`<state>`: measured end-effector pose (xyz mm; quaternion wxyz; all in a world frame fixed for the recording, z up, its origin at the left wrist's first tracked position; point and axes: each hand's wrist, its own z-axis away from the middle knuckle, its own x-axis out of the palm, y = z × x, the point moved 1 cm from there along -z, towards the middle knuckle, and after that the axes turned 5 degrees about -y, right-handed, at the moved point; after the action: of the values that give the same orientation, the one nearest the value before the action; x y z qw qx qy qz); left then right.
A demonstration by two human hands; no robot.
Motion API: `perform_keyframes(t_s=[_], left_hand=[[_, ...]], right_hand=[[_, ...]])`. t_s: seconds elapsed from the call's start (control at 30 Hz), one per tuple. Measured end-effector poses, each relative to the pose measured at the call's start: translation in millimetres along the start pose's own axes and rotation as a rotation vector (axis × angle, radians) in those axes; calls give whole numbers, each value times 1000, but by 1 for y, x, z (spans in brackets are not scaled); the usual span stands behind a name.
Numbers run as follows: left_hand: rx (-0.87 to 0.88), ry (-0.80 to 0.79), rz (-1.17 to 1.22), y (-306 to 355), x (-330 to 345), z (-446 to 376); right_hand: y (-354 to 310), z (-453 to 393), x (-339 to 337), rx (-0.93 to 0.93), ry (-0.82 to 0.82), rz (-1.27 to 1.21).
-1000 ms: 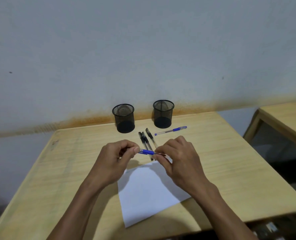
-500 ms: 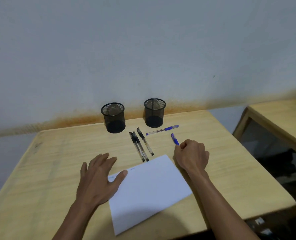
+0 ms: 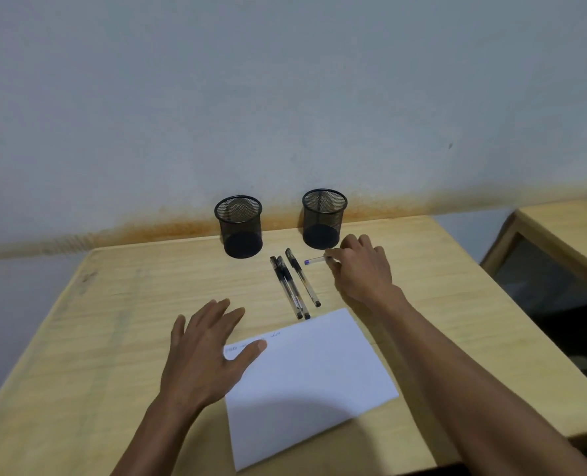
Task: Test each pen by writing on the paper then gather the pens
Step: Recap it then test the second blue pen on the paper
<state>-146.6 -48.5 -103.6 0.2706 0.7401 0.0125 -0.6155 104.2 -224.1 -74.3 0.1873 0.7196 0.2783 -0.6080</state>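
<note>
A white paper (image 3: 312, 379) lies near the table's front edge, with faint blue writing along its top left. My left hand (image 3: 206, 355) rests flat and open, its thumb on the paper's left corner. Three black pens (image 3: 290, 288) lie side by side just beyond the paper, two of them touching. A blue pen (image 3: 314, 260) lies in front of the right cup; only its left end shows. My right hand (image 3: 360, 269) covers the rest, thumb and fingers curled onto its barrel. Whether a second blue pen lies under that hand is hidden.
Two black mesh cups stand at the back of the wooden table (image 3: 130, 304), the left cup (image 3: 238, 226) and the right cup (image 3: 323, 218), both against the wall. Another wooden table (image 3: 573, 228) stands to the right across a dark gap.
The hands came apart from the blue pen held between them. My left hand went down flat onto the paper's corner. My right hand carried the pen back toward the right cup.
</note>
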Motion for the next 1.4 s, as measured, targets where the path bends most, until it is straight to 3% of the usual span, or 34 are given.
perform_keyframes(t_s=[0.37, 0.63, 0.73, 0.83, 0.97, 1.03, 1.13, 1.2, 1.3, 1.4], left_hand=[[2, -11, -4, -1, 1, -3], [8, -9, -1, 0, -1, -2], [10, -10, 7, 0, -1, -2], [3, -19, 21, 0, -2, -3], [-14, -25, 50, 2, -4, -2], [-21, -10, 119, 4, -5, -1], [38, 151, 300, 18, -17, 2], [154, 251, 345, 35, -28, 8], [370, 354, 210, 55, -36, 15], [465, 432, 107, 60, -34, 20]], right_hand=[[10, -22, -3, -403, 90, 107], [7, -29, -5, -571, 235, 101], [-7, -19, -30, -462, 386, -224], [-15, 13, -64, -141, 481, -743], [-18, 70, -81, 215, 386, -1502], [-25, 101, -80, 326, 301, -1725], [-41, 136, -70, 441, 192, -1836], [-51, 150, -67, 443, 141, -1776], [-64, 160, -71, 404, 90, -1687], [-75, 162, -76, 375, 83, -1709]])
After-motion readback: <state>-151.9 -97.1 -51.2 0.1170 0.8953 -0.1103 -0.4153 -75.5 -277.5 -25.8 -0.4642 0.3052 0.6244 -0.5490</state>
